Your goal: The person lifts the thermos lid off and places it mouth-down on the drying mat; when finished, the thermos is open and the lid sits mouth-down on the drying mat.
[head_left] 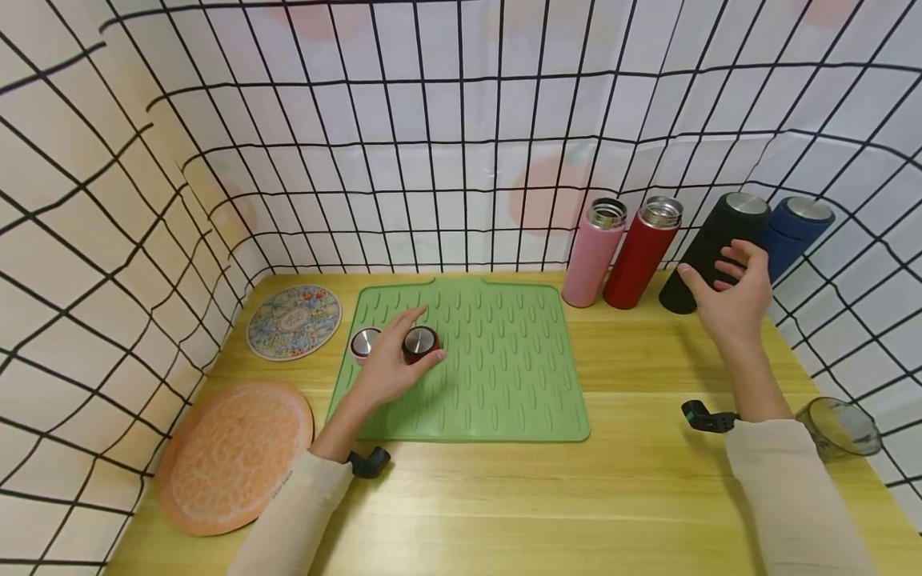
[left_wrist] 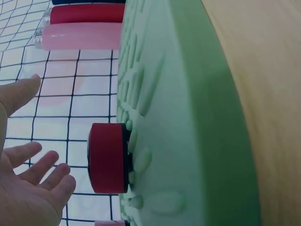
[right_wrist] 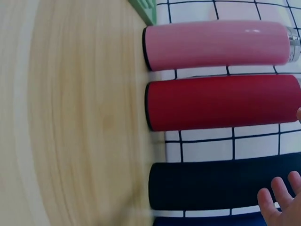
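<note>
On the green mat [head_left: 497, 360] sit two bottle lids, a red one [head_left: 421, 342] and a pink one [head_left: 364, 342] to its left. My left hand [head_left: 391, 360] hovers over them with fingers spread; in the left wrist view a gap shows between it and the red lid [left_wrist: 109, 158]. At the right, my right hand [head_left: 736, 304] is raised in front of the black bottle [head_left: 709, 248], fingers apart and not wrapped round it. The black bottle and the blue bottle [head_left: 795, 232] behind it have lids on. Lidless and upright stand a pink bottle [head_left: 592, 256] and a red bottle [head_left: 641, 256].
A patterned round coaster [head_left: 294, 322] lies at the back left, with a larger orange round mat [head_left: 234, 456] in front of it. A clear glass [head_left: 839, 428] is beside my right forearm. Grid-patterned cloth walls [head_left: 461, 144] close in the wooden table's back and sides.
</note>
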### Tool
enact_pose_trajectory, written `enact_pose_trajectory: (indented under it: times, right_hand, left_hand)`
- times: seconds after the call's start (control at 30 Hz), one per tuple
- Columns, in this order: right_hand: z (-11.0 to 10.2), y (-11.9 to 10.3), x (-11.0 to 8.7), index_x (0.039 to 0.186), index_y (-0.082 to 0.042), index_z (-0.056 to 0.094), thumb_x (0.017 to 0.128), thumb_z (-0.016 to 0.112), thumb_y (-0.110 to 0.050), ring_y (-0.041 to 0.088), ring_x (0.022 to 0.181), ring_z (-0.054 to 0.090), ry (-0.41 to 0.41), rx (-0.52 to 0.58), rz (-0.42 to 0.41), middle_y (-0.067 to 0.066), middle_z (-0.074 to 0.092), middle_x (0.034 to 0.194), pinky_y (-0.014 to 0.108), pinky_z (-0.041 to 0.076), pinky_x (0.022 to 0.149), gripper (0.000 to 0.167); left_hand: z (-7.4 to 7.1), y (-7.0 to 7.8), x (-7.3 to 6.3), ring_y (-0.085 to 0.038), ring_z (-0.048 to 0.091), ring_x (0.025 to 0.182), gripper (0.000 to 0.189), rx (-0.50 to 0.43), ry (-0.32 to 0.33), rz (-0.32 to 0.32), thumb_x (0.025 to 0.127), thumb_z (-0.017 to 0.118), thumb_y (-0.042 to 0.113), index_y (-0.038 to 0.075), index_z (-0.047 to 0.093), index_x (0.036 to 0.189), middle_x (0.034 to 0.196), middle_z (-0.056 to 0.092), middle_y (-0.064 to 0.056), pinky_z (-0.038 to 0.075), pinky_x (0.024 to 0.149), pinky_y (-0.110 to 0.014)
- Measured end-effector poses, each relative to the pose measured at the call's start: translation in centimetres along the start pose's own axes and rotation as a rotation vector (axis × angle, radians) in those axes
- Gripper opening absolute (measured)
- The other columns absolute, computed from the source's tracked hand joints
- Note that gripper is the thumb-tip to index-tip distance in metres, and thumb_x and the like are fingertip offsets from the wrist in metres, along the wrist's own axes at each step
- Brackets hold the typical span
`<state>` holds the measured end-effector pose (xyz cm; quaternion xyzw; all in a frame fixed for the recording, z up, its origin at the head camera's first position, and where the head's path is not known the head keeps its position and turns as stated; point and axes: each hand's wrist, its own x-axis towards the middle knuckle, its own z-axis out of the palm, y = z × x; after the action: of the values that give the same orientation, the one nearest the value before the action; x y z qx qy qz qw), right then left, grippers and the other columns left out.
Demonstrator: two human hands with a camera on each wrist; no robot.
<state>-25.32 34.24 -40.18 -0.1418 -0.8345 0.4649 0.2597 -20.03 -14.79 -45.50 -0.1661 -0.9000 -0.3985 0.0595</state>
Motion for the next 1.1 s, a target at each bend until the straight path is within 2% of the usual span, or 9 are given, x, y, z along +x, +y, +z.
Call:
enact_pose_trajectory:
  times: [0.2,0.43,0.5,0.7,0.87,1.1]
  right_hand:
    - [-0.5,0.9,0.2,0.154,-0.027,0.037,0.090,0.078,-0.041,0.019,0.138,0.049,0.020,-0.012,0.011,0.000,0.046,0.154,0.033,0.045,0.111,0.077]
    - [-0.9,1.7,0.8,0.155,-0.032,0.033,0.090,0.077,-0.045,0.017,0.146,0.042,0.002,-0.011,0.046,-0.003,0.039,0.160,0.038,0.042,0.118,0.080]
    - [-0.9,1.9,0.9,0.156,-0.033,0.031,0.090,0.076,-0.046,0.018,0.149,0.040,-0.012,-0.011,0.054,-0.003,0.036,0.162,0.039,0.041,0.119,0.081]
    - [-0.6,2.6,1.4,0.161,-0.034,0.023,0.090,0.075,-0.049,0.023,0.154,0.034,-0.040,-0.017,0.078,-0.004,0.028,0.168,0.045,0.036,0.123,0.090]
    - [-0.2,3.2,1.9,0.164,-0.034,0.012,0.090,0.074,-0.051,0.024,0.157,0.027,-0.075,-0.008,0.148,-0.005,0.019,0.172,0.040,0.029,0.127,0.098]
    - [1.6,3.0,3.4,0.163,-0.036,0.010,0.089,0.073,-0.054,0.017,0.159,0.022,-0.085,0.047,0.223,-0.006,0.018,0.172,0.034,0.022,0.129,0.099]
  left_hand:
    - [0.0,0.4,0.2,-0.031,0.040,0.150,0.080,-0.041,0.010,0.023,0.091,0.077,0.047,0.027,0.041,0.159,0.162,0.042,-0.004,0.039,0.116,-0.061]
    - [0.3,1.1,0.7,-0.031,0.050,0.140,0.077,-0.077,0.016,0.032,0.089,0.079,0.048,0.032,0.043,0.156,0.157,0.047,-0.002,0.047,0.109,-0.060]
    - [0.5,1.2,0.9,-0.029,0.049,0.140,0.076,-0.081,0.009,0.033,0.089,0.079,0.047,0.034,0.044,0.155,0.157,0.047,-0.001,0.046,0.110,-0.058]
    - [1.1,1.4,1.3,-0.027,0.046,0.145,0.077,-0.145,-0.028,0.066,0.090,0.080,0.041,0.029,0.044,0.156,0.159,0.044,-0.001,0.044,0.116,-0.050]
    - [1.6,1.3,1.2,-0.022,0.044,0.146,0.078,-0.155,-0.044,0.076,0.090,0.081,0.041,0.030,0.043,0.157,0.160,0.043,0.001,0.042,0.118,-0.041]
    - [1.5,1.3,1.3,-0.019,0.046,0.144,0.078,-0.168,-0.051,0.102,0.089,0.082,0.042,0.032,0.043,0.156,0.157,0.046,0.003,0.043,0.118,-0.042]
